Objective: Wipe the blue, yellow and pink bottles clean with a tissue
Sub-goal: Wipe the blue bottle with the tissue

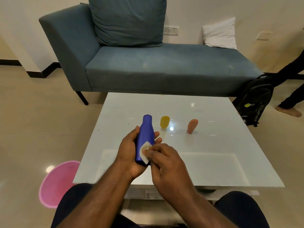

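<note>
My left hand (130, 153) grips the blue bottle (145, 134) around its lower body and holds it above the near part of the white glossy table (213, 162), cap end pointing away from me. My right hand (166, 163) pinches a small folded white tissue (144, 153) and presses it against the lower side of the blue bottle. Farther back on the table stand the yellow bottle (164, 122), cap down, and to its right the pink bottle (192, 126), leaning slightly.
A pink bin (57, 181) sits on the floor at the table's left near corner. Beyond the table is a blue-grey sofa (148, 66) with cushions. A black backpack (254, 99) and another person's leg (289, 102) are at the right.
</note>
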A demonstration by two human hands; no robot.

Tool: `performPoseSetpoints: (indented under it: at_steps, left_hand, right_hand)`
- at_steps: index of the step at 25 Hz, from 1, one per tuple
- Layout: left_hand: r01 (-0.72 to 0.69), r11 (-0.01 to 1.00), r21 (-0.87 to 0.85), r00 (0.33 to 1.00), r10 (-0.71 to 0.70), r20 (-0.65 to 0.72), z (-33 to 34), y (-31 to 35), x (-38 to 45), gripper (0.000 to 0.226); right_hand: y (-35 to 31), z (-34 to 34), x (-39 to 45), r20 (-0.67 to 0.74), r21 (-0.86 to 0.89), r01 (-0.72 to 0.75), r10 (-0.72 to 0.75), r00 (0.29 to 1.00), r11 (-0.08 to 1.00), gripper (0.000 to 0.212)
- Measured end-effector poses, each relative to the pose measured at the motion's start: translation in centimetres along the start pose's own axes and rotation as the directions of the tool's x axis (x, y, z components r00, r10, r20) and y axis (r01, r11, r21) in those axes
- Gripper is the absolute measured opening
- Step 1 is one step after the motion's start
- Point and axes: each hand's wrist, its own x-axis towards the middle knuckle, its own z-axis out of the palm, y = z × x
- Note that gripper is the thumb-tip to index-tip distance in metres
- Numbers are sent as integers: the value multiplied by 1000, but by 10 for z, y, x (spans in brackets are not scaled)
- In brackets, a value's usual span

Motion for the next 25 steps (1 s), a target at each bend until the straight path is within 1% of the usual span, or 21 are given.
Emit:
performPoseSetpoints:
  at_steps: [2, 3, 4, 7, 9, 13, 14, 17, 18, 20, 22, 23, 25]
  left_hand:
    - [-25, 1000, -14, 999, 24, -29, 3, 1, 1, 50]
    - [-35, 999, -25, 998, 34, -44, 5, 1, 2, 49]
    - [-47, 998, -31, 997, 45, -61, 8, 1, 3, 48]
    - [-80, 997, -4, 992, 79, -102, 13, 3, 6, 51]
    - [-89, 996, 8, 991, 89, -103, 12, 5, 7, 53]
    - [-81, 995, -55, 992, 75, -104, 8, 8, 4, 52]
    - [-79, 994, -69, 991, 71, -115, 8, 6, 5, 54]
    - [-43, 993, -106, 993, 30, -115, 13, 2, 5, 60]
    - [-39, 992, -122, 993, 26, -113, 15, 3, 4, 60]
    - [-75, 987, -141, 990, 56, -130, 14, 5, 2, 52]
    - [-120, 981, -155, 984, 96, -153, 14, 7, 0, 43]
    - [-123, 978, -169, 983, 97, -158, 15, 6, -1, 42]
    - [-91, 976, -198, 987, 62, -147, 19, 3, -1, 45]
  right_hand:
    - [6, -2, 5, -23, 76, -75, 77, 997, 994, 24]
    - [6, -2, 7, -25, 87, -105, 108, 994, 991, 23]
    - [3, -1, 9, -27, 70, -106, 108, 994, 992, 23]
    - [-11, 4, 7, -13, -40, 16, -17, 1000, 999, 30]
    - [-5, 4, 8, -10, -83, 74, -75, 997, 994, 33]
    - [10, 1, 7, -98, -35, 37, -40, 994, 999, 33]
    - [7, 4, 6, -92, -55, 49, -54, 994, 997, 33]
    - [-1, 11, 6, -47, -125, 152, -159, 986, 980, 34]
    - [3, 9, 8, -61, -130, 175, -184, 981, 976, 32]
    - [16, 4, 12, -142, -125, 163, -181, 973, 979, 29]
    - [22, 1, 13, -206, -83, 94, -109, 972, 992, 26]
    - [21, 2, 13, -214, -74, 82, -96, 972, 994, 25]
    - [13, 7, 11, -192, -98, 118, -135, 972, 988, 21]
